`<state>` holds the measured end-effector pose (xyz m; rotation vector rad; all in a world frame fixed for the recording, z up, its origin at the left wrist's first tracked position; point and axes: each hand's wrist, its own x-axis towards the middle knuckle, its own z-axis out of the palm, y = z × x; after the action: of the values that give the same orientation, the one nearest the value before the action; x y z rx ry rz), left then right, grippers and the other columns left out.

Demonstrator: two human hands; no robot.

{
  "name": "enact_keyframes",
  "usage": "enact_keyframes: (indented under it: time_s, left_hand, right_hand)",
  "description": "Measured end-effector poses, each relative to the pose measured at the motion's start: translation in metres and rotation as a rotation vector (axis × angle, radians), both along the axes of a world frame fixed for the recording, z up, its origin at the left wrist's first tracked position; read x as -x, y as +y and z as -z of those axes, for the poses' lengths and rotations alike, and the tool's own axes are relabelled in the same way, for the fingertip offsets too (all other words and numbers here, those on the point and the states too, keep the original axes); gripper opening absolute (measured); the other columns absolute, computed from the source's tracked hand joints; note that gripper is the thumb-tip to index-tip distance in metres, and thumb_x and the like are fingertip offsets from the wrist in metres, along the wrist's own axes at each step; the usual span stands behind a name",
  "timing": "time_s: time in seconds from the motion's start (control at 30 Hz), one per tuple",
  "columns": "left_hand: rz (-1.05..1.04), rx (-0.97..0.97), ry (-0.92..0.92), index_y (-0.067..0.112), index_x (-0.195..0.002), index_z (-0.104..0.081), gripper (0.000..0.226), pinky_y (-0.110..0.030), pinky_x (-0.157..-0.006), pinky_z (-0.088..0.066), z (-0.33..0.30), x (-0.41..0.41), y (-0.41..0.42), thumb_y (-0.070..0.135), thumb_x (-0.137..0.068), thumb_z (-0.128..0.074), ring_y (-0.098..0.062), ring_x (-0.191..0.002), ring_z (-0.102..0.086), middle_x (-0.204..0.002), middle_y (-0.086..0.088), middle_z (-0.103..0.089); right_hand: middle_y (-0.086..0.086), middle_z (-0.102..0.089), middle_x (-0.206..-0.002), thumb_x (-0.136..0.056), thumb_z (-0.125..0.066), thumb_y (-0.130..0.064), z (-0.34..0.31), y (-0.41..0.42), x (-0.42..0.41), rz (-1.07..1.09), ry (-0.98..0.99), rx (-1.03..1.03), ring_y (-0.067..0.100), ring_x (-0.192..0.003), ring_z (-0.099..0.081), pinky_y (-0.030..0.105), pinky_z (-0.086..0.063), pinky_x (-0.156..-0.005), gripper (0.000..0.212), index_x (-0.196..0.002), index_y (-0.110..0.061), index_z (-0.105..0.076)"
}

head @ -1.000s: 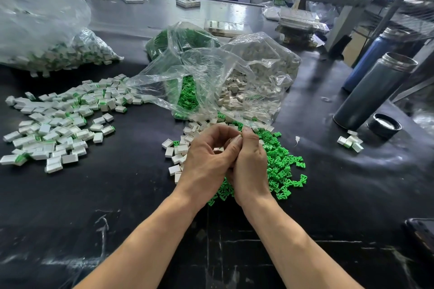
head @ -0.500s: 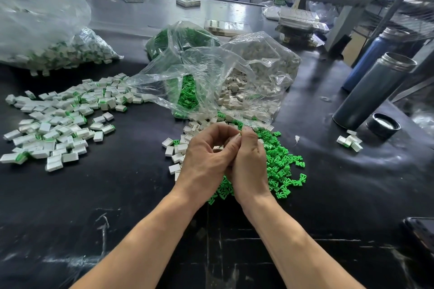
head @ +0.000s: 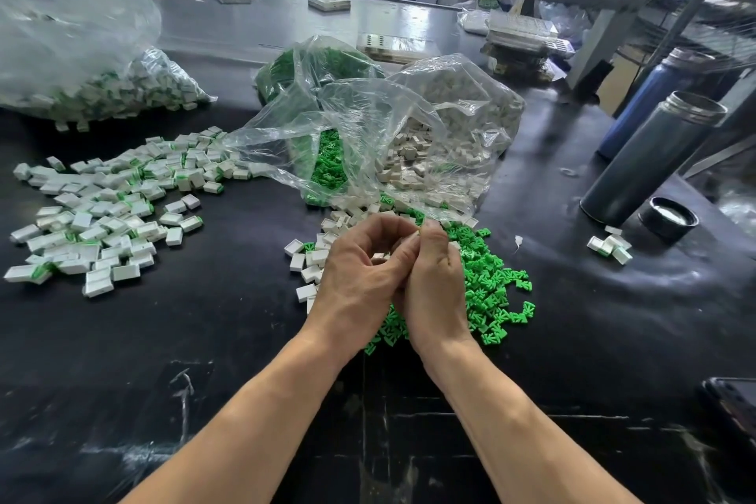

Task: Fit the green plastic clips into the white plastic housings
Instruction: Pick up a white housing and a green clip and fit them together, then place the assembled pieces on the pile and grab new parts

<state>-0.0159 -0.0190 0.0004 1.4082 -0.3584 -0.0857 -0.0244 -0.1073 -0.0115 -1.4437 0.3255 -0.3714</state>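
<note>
Both hands meet above the middle of the black tabletop [head: 229, 340], fingers curled inward and fingertips pressed together. The left hand [head: 360, 278] and right hand [head: 433, 286] pinch a small part between them; a sliver of white housing [head: 378, 257] shows in the gap, but most of it is hidden, and whether a clip sits in it cannot be told.

Loose green clips [head: 487, 291] lie heaped just right of and under the hands: small, bright green, with forked prongs. Empty white housings [head: 304, 260], little open-topped rectangular boxes, lie scattered just left of the hands. Farther toward the left edge spreads a wide pile of fitted pieces [head: 102, 217], white with green showing at one end.

Behind the hands, clear bags [head: 368, 127] spill more clips and housings. Near the right edge stand a grey flask [head: 650, 155] and its cap [head: 669, 217].
</note>
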Motion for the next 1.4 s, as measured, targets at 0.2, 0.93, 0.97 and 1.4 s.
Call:
enact_keyframes:
  time_s: [0.2,0.93,0.97,1.4]
  left_hand:
    - [-0.063,0.008,0.058,0.013,-0.098,-0.072,0.010,-0.021,-0.062,-0.055,-0.003,-0.003,0.003,0.022,-0.093,-0.074,-0.012,-0.074,-0.069,-0.087,0.000,-0.075]
    - [-0.297,-0.658,-0.379,0.033,-0.097,-0.070,0.015,-0.011,-0.070,-0.047,-0.005,-0.013,0.026,0.030,-0.086,-0.081,0.000,-0.081,-0.061,-0.095,0.022,-0.062]
    - [-0.331,-0.693,-0.380,0.032,-0.098,-0.070,0.015,-0.014,-0.074,-0.050,-0.005,-0.015,0.030,0.031,-0.086,-0.080,0.001,-0.081,-0.060,-0.096,0.021,-0.062]
    - [-0.725,-1.169,-0.038,0.022,-0.110,-0.072,0.020,-0.047,-0.100,-0.044,0.006,-0.053,0.091,0.033,-0.093,-0.071,-0.033,-0.108,-0.063,-0.109,-0.007,-0.071]
  right_hand:
    - [-0.011,-0.053,-0.052,-0.100,-0.031,-0.073,-0.006,-0.005,0.009,-0.109,-0.004,0.078,0.007,-0.047,-0.049,0.024,-0.036,-0.046,0.067,-0.064,-0.032,-0.069]
    - [-0.018,-0.068,-0.065,-0.100,-0.068,-0.026,-0.007,-0.032,0.010,-0.054,-0.030,0.344,-0.003,-0.056,-0.058,0.010,-0.042,-0.055,0.016,-0.087,-0.020,-0.073]
    - [-0.020,-0.066,-0.063,-0.101,-0.067,-0.030,-0.006,-0.033,0.010,-0.035,-0.014,0.366,-0.003,-0.056,-0.058,0.009,-0.041,-0.054,0.018,-0.086,-0.021,-0.072]
    - [-0.011,-0.073,-0.084,-0.100,-0.064,-0.040,-0.009,-0.041,0.013,0.033,0.125,0.664,0.012,-0.082,-0.069,0.041,-0.059,-0.079,0.019,-0.099,-0.025,-0.074]
